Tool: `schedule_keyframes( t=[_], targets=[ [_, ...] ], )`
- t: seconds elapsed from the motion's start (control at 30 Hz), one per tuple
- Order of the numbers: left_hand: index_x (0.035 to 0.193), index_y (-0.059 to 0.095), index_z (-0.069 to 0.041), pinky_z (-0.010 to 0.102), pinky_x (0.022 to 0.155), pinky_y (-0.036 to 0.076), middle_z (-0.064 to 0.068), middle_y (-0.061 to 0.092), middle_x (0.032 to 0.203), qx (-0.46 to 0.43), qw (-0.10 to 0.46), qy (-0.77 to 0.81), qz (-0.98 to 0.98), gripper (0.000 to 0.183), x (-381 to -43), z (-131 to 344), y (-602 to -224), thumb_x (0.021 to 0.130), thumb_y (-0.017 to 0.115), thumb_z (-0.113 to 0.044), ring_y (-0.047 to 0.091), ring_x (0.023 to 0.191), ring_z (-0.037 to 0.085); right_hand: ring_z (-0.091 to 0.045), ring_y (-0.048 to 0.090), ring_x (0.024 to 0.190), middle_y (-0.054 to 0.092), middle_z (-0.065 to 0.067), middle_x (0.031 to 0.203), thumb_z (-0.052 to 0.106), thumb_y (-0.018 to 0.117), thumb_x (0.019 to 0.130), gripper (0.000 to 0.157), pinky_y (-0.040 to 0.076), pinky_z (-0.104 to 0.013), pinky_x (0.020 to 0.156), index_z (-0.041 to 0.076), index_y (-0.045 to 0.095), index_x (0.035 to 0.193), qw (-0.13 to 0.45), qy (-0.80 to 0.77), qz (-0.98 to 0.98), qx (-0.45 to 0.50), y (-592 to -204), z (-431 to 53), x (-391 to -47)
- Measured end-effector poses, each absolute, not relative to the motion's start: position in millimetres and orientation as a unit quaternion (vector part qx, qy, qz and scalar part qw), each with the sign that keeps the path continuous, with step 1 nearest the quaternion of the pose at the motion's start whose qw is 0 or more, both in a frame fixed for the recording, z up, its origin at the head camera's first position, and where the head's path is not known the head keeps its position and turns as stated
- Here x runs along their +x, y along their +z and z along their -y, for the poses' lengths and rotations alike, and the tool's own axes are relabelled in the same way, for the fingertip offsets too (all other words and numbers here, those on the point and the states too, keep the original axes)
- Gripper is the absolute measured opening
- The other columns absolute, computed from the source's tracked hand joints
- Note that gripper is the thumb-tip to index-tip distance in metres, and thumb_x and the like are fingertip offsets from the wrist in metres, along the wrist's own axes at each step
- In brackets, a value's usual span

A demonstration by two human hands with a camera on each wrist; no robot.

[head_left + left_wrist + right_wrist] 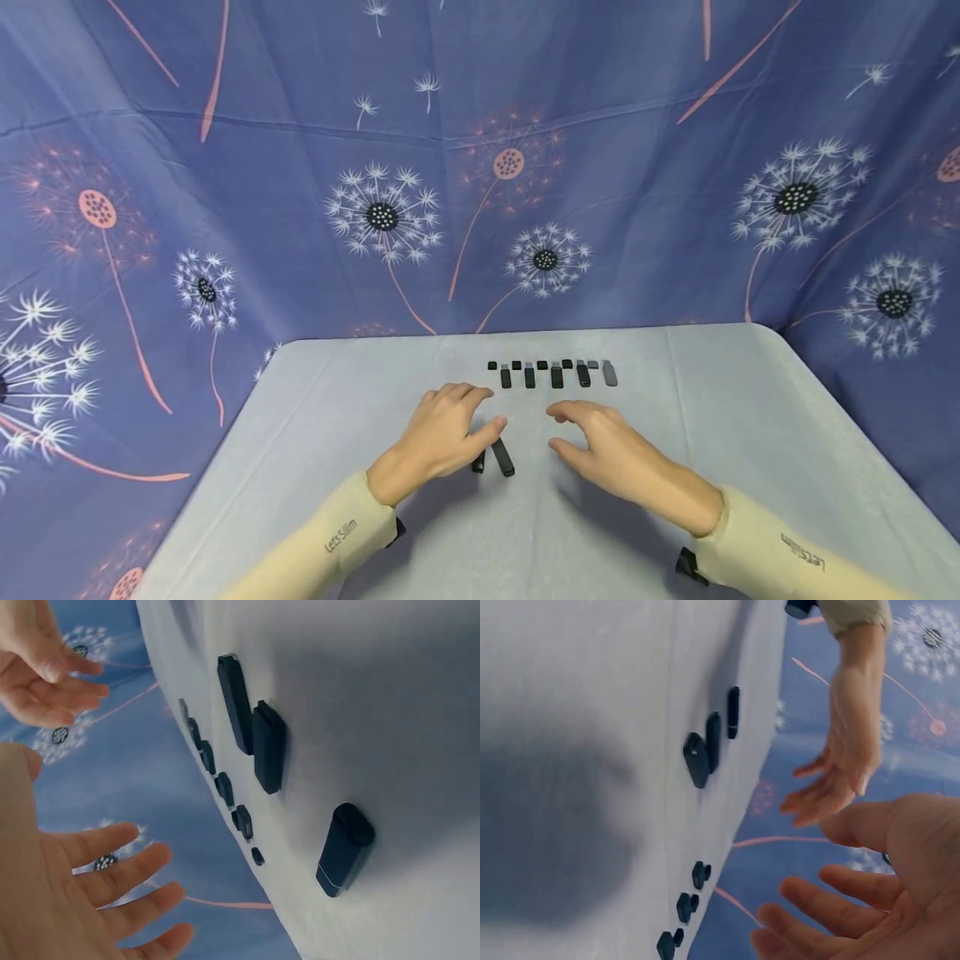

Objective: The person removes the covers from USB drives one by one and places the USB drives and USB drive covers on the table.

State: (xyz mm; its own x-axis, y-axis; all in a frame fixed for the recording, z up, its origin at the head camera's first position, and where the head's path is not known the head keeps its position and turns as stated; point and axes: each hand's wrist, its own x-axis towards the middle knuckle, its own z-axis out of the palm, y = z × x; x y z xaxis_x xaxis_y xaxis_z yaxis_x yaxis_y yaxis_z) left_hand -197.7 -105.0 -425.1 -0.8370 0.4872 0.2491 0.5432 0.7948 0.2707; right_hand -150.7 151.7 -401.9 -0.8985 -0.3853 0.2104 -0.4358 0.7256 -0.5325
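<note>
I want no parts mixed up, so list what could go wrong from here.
The small caps sit close to the uncapped sticks; a careless brush might scatter or mix them.
Two of the nearer sticks lie very close together; reaching for one could shove the other.
The left hand partly hides those nearer sticks in the head view, so a grasp might be misjudged.

Pale table [720, 417]: uncapped USB sticks [557, 378] and small caps [542, 365] alternating at far side; nearer, three dark sticks [268, 748].
</note>
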Motion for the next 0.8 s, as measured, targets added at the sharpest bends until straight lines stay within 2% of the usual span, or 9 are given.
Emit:
schedule_keyframes(
  t=[0.23,0.57,0.8],
  targets=[
    [0.138,0.064,-0.015,0.054,0.103,0.049,0.005,0.068,0.134,-0.263,0.119,-0.209,0.934,0.060,-184,118,-420,0.101,0.049,-0.061,0.061,0.128,0.027,-0.029,0.070,0.110,0.073,-0.007,0.123,0.019,0.076,0.093,0.036,0.058,-0.047,0.091,0.006,0.069,0.126,0.048,0.329,0.923,0.194,-405,-154,-145],
    [0.138,0.064,-0.015,0.053,0.100,0.051,0.005,0.069,0.133,-0.272,0.186,-0.234,0.915,0.058,-163,132,-415,0.100,0.054,-0.058,0.062,0.127,0.026,-0.032,0.070,0.110,0.073,-0.008,0.120,0.016,0.076,0.093,0.031,0.061,-0.043,0.085,0.008,0.069,0.122,0.014,0.372,0.910,0.183,-421,-151,-144],
    [0.137,0.065,-0.016,0.051,0.097,0.051,0.002,0.069,0.130,-0.284,0.225,-0.242,0.900,0.058,-153,132,-415,0.099,0.054,-0.059,0.062,0.125,0.023,-0.035,0.070,0.106,0.073,-0.014,0.118,0.014,0.076,0.092,0.032,0.061,-0.045,0.084,0.002,0.069,0.121,-0.007,0.397,0.898,0.188,-436,-139,-151]
  ],
)
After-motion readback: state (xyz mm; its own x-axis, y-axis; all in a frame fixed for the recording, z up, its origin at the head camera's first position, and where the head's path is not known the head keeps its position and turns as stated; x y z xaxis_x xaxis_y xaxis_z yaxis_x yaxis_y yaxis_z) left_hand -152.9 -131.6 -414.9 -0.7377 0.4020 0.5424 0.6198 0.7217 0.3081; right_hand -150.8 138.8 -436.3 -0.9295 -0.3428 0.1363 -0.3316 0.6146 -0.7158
